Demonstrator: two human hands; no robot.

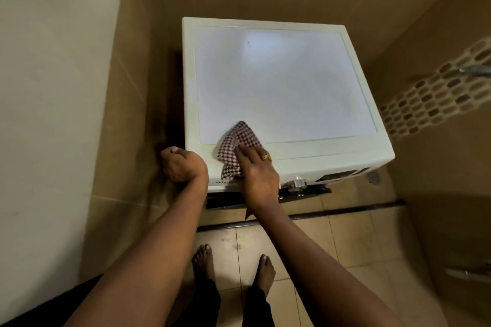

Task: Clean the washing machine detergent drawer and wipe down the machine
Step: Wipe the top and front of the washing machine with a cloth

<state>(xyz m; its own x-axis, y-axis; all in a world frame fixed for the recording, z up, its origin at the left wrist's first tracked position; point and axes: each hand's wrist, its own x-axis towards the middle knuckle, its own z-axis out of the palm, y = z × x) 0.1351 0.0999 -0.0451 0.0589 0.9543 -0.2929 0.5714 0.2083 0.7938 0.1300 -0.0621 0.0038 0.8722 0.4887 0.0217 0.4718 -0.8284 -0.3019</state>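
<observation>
A white front-loading washing machine [281, 82] stands in a tiled corner, seen from above. A red-and-white checked cloth [236, 141] lies on the near left part of its top. My right hand [256, 170], with a gold ring, presses flat on the cloth with straight fingers at the front edge. My left hand [183, 164] is curled round the machine's front left corner. The control knob [297, 183] shows on the front panel to the right of my right hand. The detergent drawer is hidden behind my hands.
Tiled walls close in on the left, back and right. A dark gap [172, 114] runs along the machine's left side. A metal tap [475, 70] sticks out from the right wall. A floor drain [373, 177] lies right of the machine. My bare feet [233, 268] stand on the floor tiles.
</observation>
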